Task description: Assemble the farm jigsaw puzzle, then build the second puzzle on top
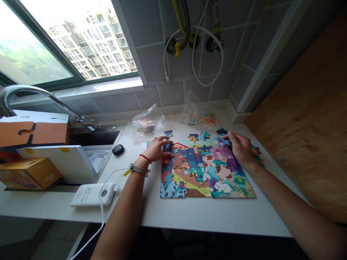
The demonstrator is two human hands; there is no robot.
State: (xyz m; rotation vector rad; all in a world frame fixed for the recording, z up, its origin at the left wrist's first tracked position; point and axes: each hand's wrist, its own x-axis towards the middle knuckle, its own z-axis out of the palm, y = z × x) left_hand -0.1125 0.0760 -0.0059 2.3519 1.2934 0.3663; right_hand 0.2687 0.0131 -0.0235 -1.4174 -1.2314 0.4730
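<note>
A colourful jigsaw puzzle [199, 173] with animals and plants lies largely joined on the white counter. My left hand [157, 148] rests at its upper left edge, thumb and fingers apart around a dark puzzle piece [167, 147]. At the upper right corner my right hand [240, 146] is closed, thumb and forefinger pinching a dark blue puzzle piece [222, 132]; its other fingers are curled. Loose pieces lie above the top edge, among them an orange-and-blue piece [193, 138] and a teal piece [205, 135]. More loose pieces [257, 153] show partly behind my right hand.
Behind the puzzle lie a clear plastic bag of pieces [146, 124] and a picture card [208, 119] under clear wrapping. Leftward are a black oval object [118, 150], a white power bank [93, 195] with a cable, boxes [29, 173] and a sink [93, 137]. A wooden panel [303, 108] borders the right.
</note>
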